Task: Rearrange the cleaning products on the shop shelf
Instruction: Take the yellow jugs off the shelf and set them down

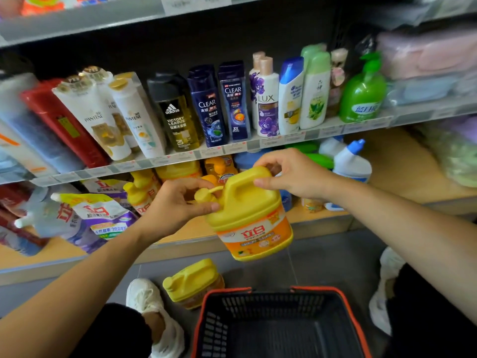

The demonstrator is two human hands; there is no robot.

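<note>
- Basket (271,303) at six o'clock.
- Yellow detergent jug (251,218) held mid-air, dead centre, before the lower shelf (387,171).
- Right grip (294,174) curls round its handle; left grip (178,202) pinches its cap at nine o'clock.

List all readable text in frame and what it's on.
"PANTENE": white bottles
"adidas VICTORY LEAGUE": black-capped bottle
"CLEAR": dark blue bottles
"LUX": purple-flowered bottle
"立白": yellow jug, refill pouch
Shelf-edge price tags and the other labels: too blurred to read.
</note>
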